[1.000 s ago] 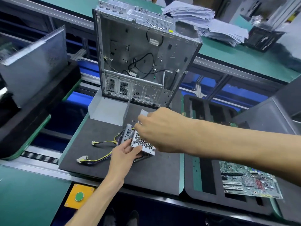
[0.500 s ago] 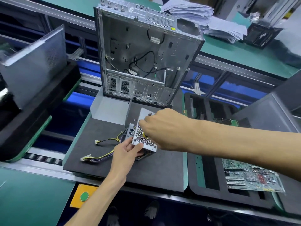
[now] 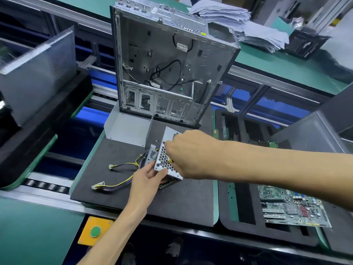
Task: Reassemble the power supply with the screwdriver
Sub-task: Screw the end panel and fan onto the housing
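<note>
The power supply (image 3: 166, 150), a small metal box with a honeycomb-perforated side, stands on the dark foam mat (image 3: 172, 199). Its yellow and black cables (image 3: 122, 167) trail left across the mat. My left hand (image 3: 148, 177) grips the box's lower left corner. My right hand (image 3: 191, 153) holds a screwdriver (image 3: 165, 162) with a yellow and black handle. The shaft points left, and its tip meets a screw at the lower left of the perforated face. Most of the handle is hidden in my fist.
An open, empty computer case (image 3: 168, 64) stands upright behind the mat, with a folded grey metal cover (image 3: 128, 129) at its foot. A motherboard (image 3: 292, 205) lies in the black tray at right. A yellow box with a green button (image 3: 95, 231) sits near the front edge.
My right hand has drawn back slightly, and the screwdriver shaft now shows against the perforated face. The left hand keeps its grip on the box's corner.
</note>
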`<state>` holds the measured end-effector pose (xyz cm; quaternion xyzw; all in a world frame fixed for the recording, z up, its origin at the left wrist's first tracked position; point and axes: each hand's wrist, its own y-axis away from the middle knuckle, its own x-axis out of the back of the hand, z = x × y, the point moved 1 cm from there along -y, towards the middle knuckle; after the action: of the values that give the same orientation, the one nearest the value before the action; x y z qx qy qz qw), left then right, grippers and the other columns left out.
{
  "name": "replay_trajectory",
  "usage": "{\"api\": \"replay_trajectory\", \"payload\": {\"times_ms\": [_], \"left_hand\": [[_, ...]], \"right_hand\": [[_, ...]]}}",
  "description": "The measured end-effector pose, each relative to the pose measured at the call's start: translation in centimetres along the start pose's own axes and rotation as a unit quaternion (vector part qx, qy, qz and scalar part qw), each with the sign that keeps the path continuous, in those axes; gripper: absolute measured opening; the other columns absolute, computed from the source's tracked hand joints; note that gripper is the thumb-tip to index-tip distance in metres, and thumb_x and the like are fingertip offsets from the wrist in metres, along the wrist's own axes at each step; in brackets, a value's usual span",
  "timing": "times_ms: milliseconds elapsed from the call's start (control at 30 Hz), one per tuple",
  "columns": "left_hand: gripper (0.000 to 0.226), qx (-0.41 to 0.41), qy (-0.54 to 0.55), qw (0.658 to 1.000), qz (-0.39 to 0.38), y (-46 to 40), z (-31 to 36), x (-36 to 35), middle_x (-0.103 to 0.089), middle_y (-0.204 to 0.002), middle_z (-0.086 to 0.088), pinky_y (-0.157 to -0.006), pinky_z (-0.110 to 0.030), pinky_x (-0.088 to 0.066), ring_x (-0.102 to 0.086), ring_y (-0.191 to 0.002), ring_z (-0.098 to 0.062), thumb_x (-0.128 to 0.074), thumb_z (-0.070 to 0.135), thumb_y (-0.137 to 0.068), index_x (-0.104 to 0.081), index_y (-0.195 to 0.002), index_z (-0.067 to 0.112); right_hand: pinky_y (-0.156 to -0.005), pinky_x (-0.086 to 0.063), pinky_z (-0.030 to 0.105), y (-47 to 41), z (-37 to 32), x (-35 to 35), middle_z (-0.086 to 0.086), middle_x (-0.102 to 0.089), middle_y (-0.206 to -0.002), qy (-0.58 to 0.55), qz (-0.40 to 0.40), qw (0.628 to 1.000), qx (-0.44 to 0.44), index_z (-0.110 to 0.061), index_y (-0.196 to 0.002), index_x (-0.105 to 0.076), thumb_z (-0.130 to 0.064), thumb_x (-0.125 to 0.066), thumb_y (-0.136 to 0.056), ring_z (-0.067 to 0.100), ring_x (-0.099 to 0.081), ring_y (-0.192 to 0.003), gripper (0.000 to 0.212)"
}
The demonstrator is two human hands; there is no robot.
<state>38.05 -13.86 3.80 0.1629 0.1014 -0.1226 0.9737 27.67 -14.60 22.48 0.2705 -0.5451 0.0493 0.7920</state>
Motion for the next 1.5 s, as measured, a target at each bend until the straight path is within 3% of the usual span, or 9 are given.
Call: {"api": "replay_trajectory", "payload": {"times_ms": [100, 300, 567, 733, 900, 1067, 1267, 1400, 1500], "left_hand": [[0.025, 0.003, 0.008, 1.0, 0.006, 0.0, -0.1, 0.1, -0.08, -0.101, 0.006, -0.077, -0.012, -0.054, -0.076, -0.097, -0.016, -0.068, 0.012, -0.094, -0.072, -0.109, 0.031], [0.031, -0.011, 0.011, 1.0, 0.021, 0.0, -0.1, 0.4, -0.079, -0.101, 0.008, -0.091, -0.032, -0.055, -0.074, -0.098, -0.009, -0.069, 0.011, -0.093, -0.077, -0.1, 0.039], [0.044, -0.02, -0.014, 1.0, 0.0, 0.5, 0.5, -1.1, -0.079, -0.092, 0.011, -0.071, -0.002, -0.045, -0.07, -0.086, 0.004, -0.073, 0.013, -0.091, -0.074, -0.085, 0.057], [0.026, -0.028, -0.027, 0.999, -0.004, 0.6, 0.2, -2.3, -0.08, -0.092, 0.01, -0.07, -0.001, -0.044, -0.069, -0.085, 0.009, -0.072, 0.01, -0.091, -0.076, -0.091, 0.036], [0.022, -0.036, -0.021, 0.999, 0.005, 0.6, -0.5, -2.8, -0.08, -0.093, 0.01, -0.07, -0.004, -0.047, -0.072, -0.084, 0.003, -0.071, 0.005, -0.09, -0.072, -0.099, 0.025], [0.02, -0.038, -0.022, 0.999, 0.016, 0.5, -0.6, -2.5, -0.079, -0.094, 0.012, -0.071, -0.005, -0.047, -0.073, -0.086, 0.001, -0.072, 0.007, -0.09, -0.073, -0.101, 0.023], [0.017, -0.026, -0.029, 0.999, -0.002, 0.4, -0.4, -2.6, -0.08, -0.091, 0.005, -0.069, -0.006, -0.048, -0.071, -0.08, 0.001, -0.074, 0.005, -0.088, -0.071, -0.103, 0.014], [0.017, -0.026, -0.033, 0.999, -0.011, 0.4, -0.4, -2.6, -0.08, -0.092, 0.006, -0.07, -0.006, -0.047, -0.072, -0.082, 0.002, -0.073, 0.006, -0.089, -0.072, -0.101, 0.018], [0.017, -0.024, -0.038, 0.999, -0.01, 0.4, -0.5, -2.5, -0.08, -0.092, 0.008, -0.069, -0.005, -0.047, -0.072, -0.08, 0.003, -0.073, 0.008, -0.089, -0.074, -0.1, 0.02]], "right_hand": [[-0.044, -0.021, 0.029, -0.6, 0.3, -0.2, 0.001, -0.036, -0.061, -0.041, -0.005, 0.999, -0.025, -0.015, -0.064, -0.032, -0.018, -0.057, -0.093, 0.016, -0.031, -0.049, 0.038], [-0.042, -0.039, 0.018, -2.0, 1.5, -1.4, 0.001, -0.052, -0.063, -0.194, -0.151, 0.964, -0.104, -0.013, -0.066, -0.05, -0.024, -0.05, -0.103, 0.016, -0.049, -0.054, 0.038], [-0.039, -0.022, 0.025, -0.3, 0.8, 1.0, 0.002, -0.043, -0.064, -0.061, -0.07, 0.995, -0.043, -0.011, -0.07, -0.041, -0.012, -0.058, -0.088, 0.014, -0.038, -0.05, 0.025], [-0.044, -0.023, 0.026, 0.4, 1.4, 0.2, 0.005, -0.041, -0.061, -0.084, -0.029, 0.994, -0.06, -0.011, -0.062, -0.037, -0.012, -0.06, -0.085, 0.019, -0.038, -0.049, 0.033], [-0.044, -0.04, 0.019, 0.0, 3.6, -1.3, -0.004, -0.056, -0.041, -0.256, -0.129, 0.94, -0.184, -0.009, -0.062, -0.064, -0.022, -0.061, -0.094, 0.016, -0.05, -0.042, 0.035], [-0.041, -0.029, 0.016, 0.5, 4.3, -2.4, -0.005, -0.04, -0.036, -0.386, -0.162, 0.881, -0.22, -0.012, -0.057, -0.048, -0.022, -0.062, -0.095, 0.014, -0.034, -0.034, 0.042], [-0.048, -0.031, 0.031, 1.7, 3.3, -1.5, 0.005, -0.046, -0.066, -0.116, -0.068, 0.988, -0.069, -0.011, -0.076, -0.046, -0.019, -0.055, -0.092, 0.022, -0.042, -0.054, 0.02], [-0.054, -0.027, 0.035, 2.5, 3.6, -2.0, 0.004, -0.037, -0.065, 0.096, 0.032, 0.992, 0.076, -0.013, -0.09, -0.037, -0.028, -0.043, -0.102, 0.028, -0.032, -0.052, 0.02], [-0.059, -0.036, 0.037, 2.8, 3.3, -3.3, 0.009, -0.046, -0.074, -0.024, 0.014, 0.999, 0.019, -0.012, -0.094, -0.037, -0.031, -0.045, -0.102, 0.03, -0.039, -0.059, 0.023]]}}
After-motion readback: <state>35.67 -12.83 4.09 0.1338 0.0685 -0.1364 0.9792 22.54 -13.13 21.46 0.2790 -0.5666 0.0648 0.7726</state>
